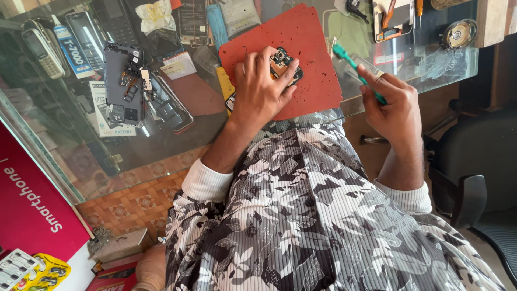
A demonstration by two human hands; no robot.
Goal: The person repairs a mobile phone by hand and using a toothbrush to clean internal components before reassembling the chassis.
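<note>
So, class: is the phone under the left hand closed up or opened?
Opened: the phone shows exposed circuit board beneath the left hand.

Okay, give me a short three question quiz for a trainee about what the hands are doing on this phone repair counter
1. True or false: the left hand presses the opened phone onto the red mat.
2. What does the right hand hold? A. green brush B. screwdriver C. glue tube
3. Fill in: the grey phone back cover lies on the ____ countertop.

Key: 1 true; 2 A; 3 glass
</note>
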